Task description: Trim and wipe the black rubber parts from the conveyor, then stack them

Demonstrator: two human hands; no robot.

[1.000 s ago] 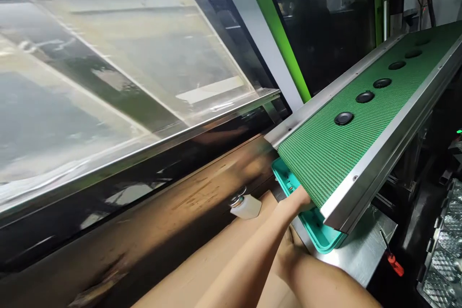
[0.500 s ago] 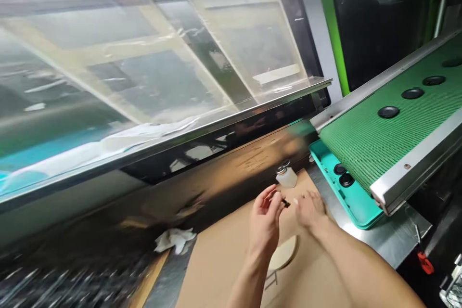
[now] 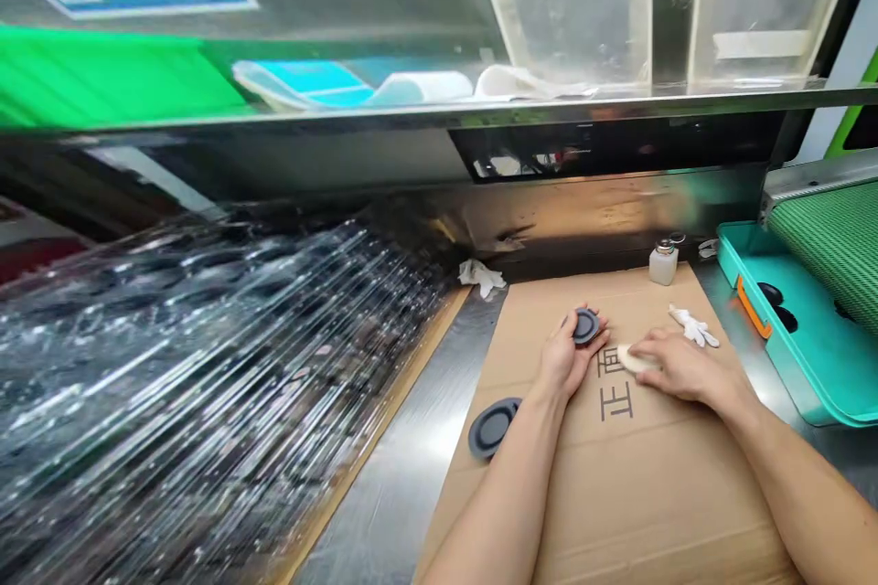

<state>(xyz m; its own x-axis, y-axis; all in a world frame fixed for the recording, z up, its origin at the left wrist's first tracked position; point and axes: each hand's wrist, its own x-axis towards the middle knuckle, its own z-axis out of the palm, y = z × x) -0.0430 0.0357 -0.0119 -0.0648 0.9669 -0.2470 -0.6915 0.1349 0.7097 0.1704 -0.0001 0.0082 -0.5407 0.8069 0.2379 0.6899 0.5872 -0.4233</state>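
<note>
One larger dark round piece (image 3: 490, 430) lies on the cardboard (image 3: 617, 494) beside the left forearm, and the left hand (image 3: 566, 356), palm turned up, grasps one small dark disc (image 3: 585, 326) between thumb and fingers. To its right, the right hand (image 3: 669, 364), reaching in palm down, grips one pale pad (image 3: 637, 359) low over the cardboard. Beyond stand one white bottle (image 3: 663, 264), one white glove (image 3: 694, 326) lying flat, and one teal bin (image 3: 813, 384) holding at least two black discs (image 3: 783, 319).
</note>
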